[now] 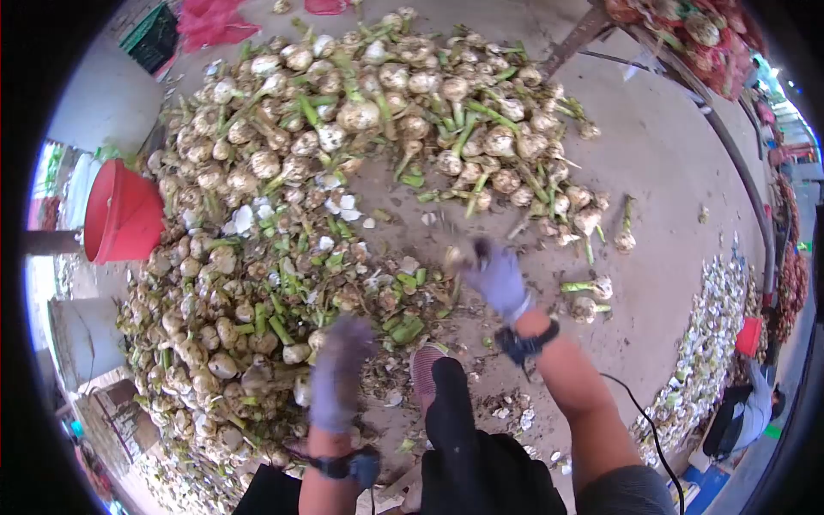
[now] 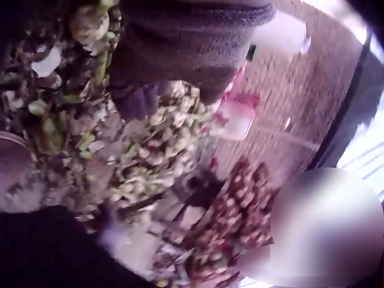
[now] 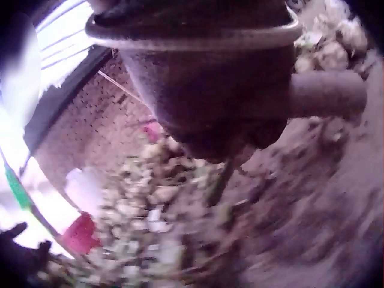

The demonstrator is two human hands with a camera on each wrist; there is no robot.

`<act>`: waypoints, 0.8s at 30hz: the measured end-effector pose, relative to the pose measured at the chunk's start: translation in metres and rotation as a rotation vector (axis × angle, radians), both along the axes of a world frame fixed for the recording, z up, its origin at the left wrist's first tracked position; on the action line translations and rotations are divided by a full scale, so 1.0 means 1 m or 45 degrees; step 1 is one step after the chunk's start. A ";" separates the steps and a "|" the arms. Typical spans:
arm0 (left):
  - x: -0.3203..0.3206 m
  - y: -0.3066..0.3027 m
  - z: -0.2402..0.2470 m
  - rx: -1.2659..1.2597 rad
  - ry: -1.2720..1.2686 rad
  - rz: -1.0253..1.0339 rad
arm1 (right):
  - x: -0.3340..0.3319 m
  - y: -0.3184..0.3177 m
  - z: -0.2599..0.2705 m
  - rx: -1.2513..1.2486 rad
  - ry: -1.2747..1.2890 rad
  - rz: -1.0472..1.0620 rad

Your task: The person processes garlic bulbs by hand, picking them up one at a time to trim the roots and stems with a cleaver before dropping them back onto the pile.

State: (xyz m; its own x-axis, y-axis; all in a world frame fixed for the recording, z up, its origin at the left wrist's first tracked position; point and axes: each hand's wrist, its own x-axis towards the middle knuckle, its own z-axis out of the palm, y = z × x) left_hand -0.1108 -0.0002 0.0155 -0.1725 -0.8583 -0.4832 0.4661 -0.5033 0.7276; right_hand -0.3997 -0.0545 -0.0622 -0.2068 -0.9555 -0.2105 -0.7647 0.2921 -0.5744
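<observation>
Concrete floor [image 1: 669, 172] under a garlic heap [image 1: 283, 172] spreading far and left, right hand [image 1: 498, 279] with grip pinched on a garlic bulb [image 1: 453, 256] heapward, left hand [image 1: 339, 378] nearer the heap, grip too blurred to tell; left wrist view, heap just below; right wrist view, green stalk [image 3: 219, 183] under the palm.

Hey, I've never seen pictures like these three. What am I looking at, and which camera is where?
No machine: a person works with gloved hands. The wide picture comes from a camera on their head; the two blurry ones come from cameras on each wrist. On the concrete floor lies a heap of garlic with green stalks, a red bucket at its left. The right hand seems to hold a garlic bulb in its fingers. The left hand is over the heap, too blurred to tell whether it holds anything.
</observation>
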 end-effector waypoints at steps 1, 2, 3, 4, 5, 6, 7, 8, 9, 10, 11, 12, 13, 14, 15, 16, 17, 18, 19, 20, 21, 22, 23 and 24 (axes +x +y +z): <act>-0.012 -0.003 -0.011 0.124 -0.074 -0.180 | 0.025 0.016 0.014 0.029 -0.326 0.100; -0.023 -0.002 -0.014 0.148 -0.009 -0.281 | 0.043 0.028 0.031 0.069 -0.652 0.202; -0.030 -0.005 -0.007 0.320 -0.093 -0.367 | 0.054 0.032 0.048 0.080 -0.677 0.228; -0.033 -0.003 -0.005 0.220 0.002 -0.309 | 0.063 0.036 0.066 -0.072 -0.871 0.290; -0.032 -0.003 -0.003 0.113 0.098 -0.258 | 0.069 0.038 0.078 -0.233 -1.059 0.343; -0.029 -0.006 0.006 0.111 0.085 -0.251 | 0.067 0.038 0.086 -0.235 -1.072 0.350; -0.026 -0.011 0.019 0.035 -0.053 -0.331 | 0.059 0.039 0.092 -0.212 -0.701 0.476; -0.025 -0.014 0.026 -0.041 -0.188 -0.415 | 0.055 0.038 0.099 -0.187 -0.322 0.586; -0.024 -0.012 0.021 -0.043 -0.190 -0.418 | 0.057 0.038 0.106 -0.190 -0.322 0.583; -0.023 -0.009 0.011 -0.205 -0.274 -0.418 | 0.059 0.037 0.113 -0.132 -0.184 0.662; -0.024 -0.008 0.007 -0.367 -0.356 -0.415 | 0.060 0.036 0.116 -0.072 -0.045 0.740; -0.022 -0.007 0.010 -0.350 -0.460 -0.433 | 0.060 0.037 0.115 -0.067 -0.045 0.739; -0.021 -0.005 0.006 -0.346 -0.459 -0.433 | 0.061 0.036 0.114 -0.097 -0.064 0.777; -0.019 -0.004 -0.002 -0.309 -0.498 -0.445 | 0.061 0.035 0.112 -0.129 -0.084 0.816; -0.017 -0.003 -0.004 -0.271 -0.535 -0.459 | 0.061 0.035 0.105 -0.124 -0.084 0.814; -0.015 -0.001 -0.002 -0.271 -0.522 -0.465 | 0.058 0.035 0.091 -0.096 -0.094 0.808; -0.013 -0.002 0.007 -0.163 -0.583 -0.481 | 0.052 0.034 0.073 -0.070 -0.095 0.799; -0.010 -0.004 0.016 -0.059 -0.642 -0.493 | 0.042 0.028 0.043 0.045 0.098 0.702; -0.003 0.002 0.025 -0.161 -0.566 -0.279 | 0.031 0.014 0.011 0.118 0.165 0.479; 0.017 0.013 0.005 -0.189 -0.820 -0.119 | 0.021 -0.001 -0.007 0.192 0.229 0.254; 0.029 0.010 0.016 0.031 -0.555 0.245 | 0.011 -0.017 -0.010 -0.020 0.283 0.110; 0.044 0.000 0.024 -0.138 -0.280 0.435 | 0.004 -0.030 -0.011 -0.224 0.326 -0.041; 0.065 -0.007 0.013 0.016 -0.258 0.778 | -0.001 -0.044 -0.007 -0.229 0.339 -0.102; 0.062 -0.016 0.027 0.084 0.090 0.996 | -0.007 -0.060 -0.003 -0.243 0.353 -0.164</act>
